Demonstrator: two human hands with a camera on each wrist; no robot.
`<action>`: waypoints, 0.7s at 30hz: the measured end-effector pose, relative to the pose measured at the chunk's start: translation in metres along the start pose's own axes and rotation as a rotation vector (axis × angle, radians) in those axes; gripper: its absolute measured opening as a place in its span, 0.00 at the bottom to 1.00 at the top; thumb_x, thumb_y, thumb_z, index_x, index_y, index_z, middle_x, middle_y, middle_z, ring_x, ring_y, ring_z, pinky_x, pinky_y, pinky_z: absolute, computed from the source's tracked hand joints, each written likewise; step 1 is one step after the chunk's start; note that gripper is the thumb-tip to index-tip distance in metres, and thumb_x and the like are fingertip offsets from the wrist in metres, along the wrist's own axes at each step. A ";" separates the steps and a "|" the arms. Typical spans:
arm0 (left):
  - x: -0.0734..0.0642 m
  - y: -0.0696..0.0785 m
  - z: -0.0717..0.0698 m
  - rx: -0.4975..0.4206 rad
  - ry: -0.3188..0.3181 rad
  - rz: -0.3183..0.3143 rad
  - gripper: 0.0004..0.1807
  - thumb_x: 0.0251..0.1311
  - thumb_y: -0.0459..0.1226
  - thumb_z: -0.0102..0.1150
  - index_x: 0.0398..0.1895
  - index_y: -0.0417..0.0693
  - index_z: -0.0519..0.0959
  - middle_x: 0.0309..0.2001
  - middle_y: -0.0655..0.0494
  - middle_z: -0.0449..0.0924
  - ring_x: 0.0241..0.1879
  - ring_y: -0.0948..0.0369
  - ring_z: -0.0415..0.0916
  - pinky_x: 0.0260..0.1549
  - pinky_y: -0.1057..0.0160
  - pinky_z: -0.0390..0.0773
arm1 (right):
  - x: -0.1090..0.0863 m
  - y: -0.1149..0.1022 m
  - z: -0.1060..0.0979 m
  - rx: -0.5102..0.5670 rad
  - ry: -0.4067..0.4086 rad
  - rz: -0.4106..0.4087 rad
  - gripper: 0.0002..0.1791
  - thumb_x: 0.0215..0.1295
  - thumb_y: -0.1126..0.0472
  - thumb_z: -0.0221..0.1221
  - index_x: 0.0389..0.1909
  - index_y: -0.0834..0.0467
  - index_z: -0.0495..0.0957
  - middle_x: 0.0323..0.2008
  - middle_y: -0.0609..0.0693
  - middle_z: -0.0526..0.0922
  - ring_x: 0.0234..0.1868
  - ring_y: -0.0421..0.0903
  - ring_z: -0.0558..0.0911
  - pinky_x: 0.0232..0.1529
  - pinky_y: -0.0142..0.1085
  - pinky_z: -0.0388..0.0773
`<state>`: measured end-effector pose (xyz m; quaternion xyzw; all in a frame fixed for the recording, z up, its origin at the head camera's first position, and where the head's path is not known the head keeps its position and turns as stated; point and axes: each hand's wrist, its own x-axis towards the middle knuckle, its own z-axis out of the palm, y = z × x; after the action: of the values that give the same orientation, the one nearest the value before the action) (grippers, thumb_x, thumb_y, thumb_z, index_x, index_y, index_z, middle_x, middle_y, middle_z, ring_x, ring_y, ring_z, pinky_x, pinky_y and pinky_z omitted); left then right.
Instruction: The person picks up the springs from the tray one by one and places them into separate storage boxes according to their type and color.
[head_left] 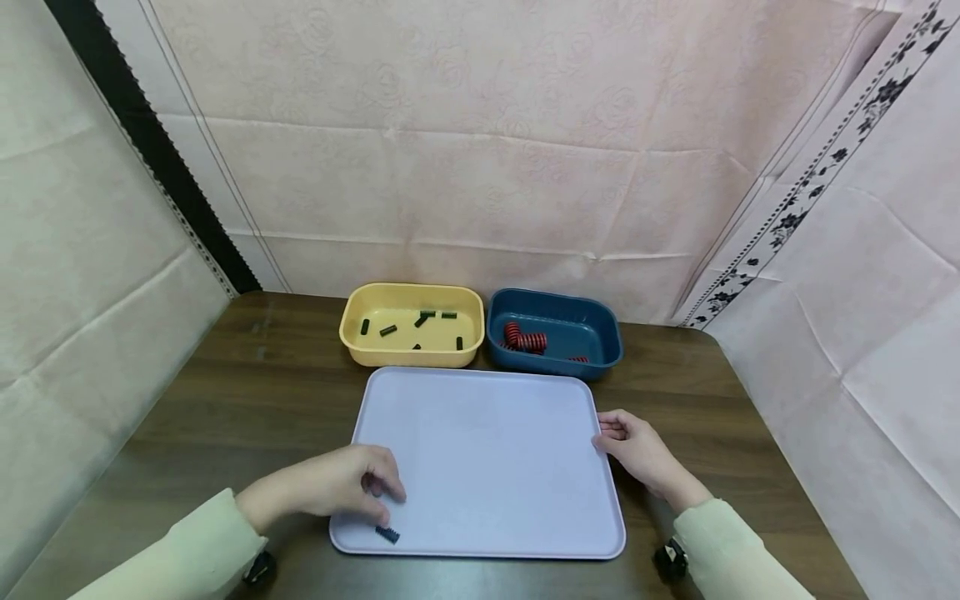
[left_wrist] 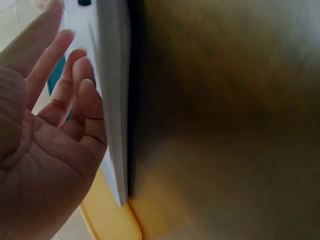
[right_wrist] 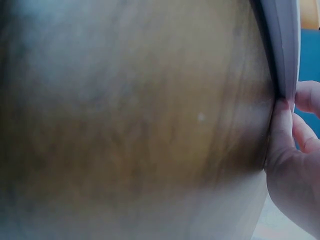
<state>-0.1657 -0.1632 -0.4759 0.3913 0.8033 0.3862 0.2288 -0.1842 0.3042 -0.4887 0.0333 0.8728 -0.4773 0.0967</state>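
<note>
A pale lavender tray (head_left: pixel 487 458) lies flat on the wooden table. Near its front left corner is a small dark green spring (head_left: pixel 387 534), its coils showing as ridges. My left hand (head_left: pixel 360 483) hovers just over that corner, thumb tip close by the spring, fingers loosely bent and apart in the left wrist view, with nothing seen between them. At the tray's right edge my right hand (head_left: pixel 633 446) pinches the rim between thumb and fingers; the right wrist view shows the thumb (right_wrist: pixel 282 125) against the rim's outer side.
Behind the tray stands a yellow bin (head_left: pixel 412 358) with several dark green springs scattered inside. Beside it on the right, a blue bin (head_left: pixel 581 317) holds several red springs (head_left: pixel 531 342). Pale cloth (head_left: pixel 450 183) hangs behind and at both sides of the wooden table (head_left: pixel 292 400).
</note>
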 end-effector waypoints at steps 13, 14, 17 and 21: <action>-0.004 0.005 0.012 0.078 -0.041 -0.032 0.09 0.45 0.41 0.76 0.27 0.62 0.84 0.34 0.71 0.73 0.36 0.67 0.70 0.37 0.67 0.73 | 0.001 0.003 0.001 -0.015 0.001 0.002 0.21 0.64 0.63 0.62 0.57 0.63 0.74 0.45 0.55 0.78 0.45 0.48 0.76 0.43 0.33 0.77; -0.004 0.005 0.013 0.079 -0.039 -0.031 0.08 0.45 0.41 0.76 0.26 0.62 0.83 0.33 0.71 0.73 0.35 0.68 0.70 0.37 0.67 0.73 | 0.000 0.003 0.001 -0.014 0.001 0.002 0.21 0.64 0.63 0.62 0.57 0.64 0.74 0.45 0.55 0.78 0.45 0.48 0.76 0.43 0.33 0.77; -0.005 0.005 0.013 0.094 -0.027 -0.013 0.08 0.45 0.41 0.76 0.26 0.62 0.83 0.33 0.71 0.72 0.35 0.68 0.70 0.36 0.68 0.73 | 0.001 0.003 0.002 -0.009 0.001 0.002 0.21 0.64 0.63 0.62 0.57 0.64 0.73 0.45 0.55 0.78 0.45 0.48 0.76 0.43 0.33 0.77; -0.004 0.007 0.013 0.098 -0.014 -0.022 0.09 0.45 0.40 0.76 0.25 0.61 0.83 0.32 0.70 0.72 0.34 0.68 0.70 0.36 0.68 0.73 | 0.001 0.002 0.001 -0.007 -0.002 -0.005 0.21 0.65 0.63 0.62 0.57 0.64 0.73 0.45 0.55 0.78 0.45 0.48 0.76 0.43 0.33 0.78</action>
<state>-0.1509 -0.1579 -0.4777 0.3959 0.8239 0.3413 0.2192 -0.1845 0.3050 -0.4911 0.0303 0.8745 -0.4744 0.0964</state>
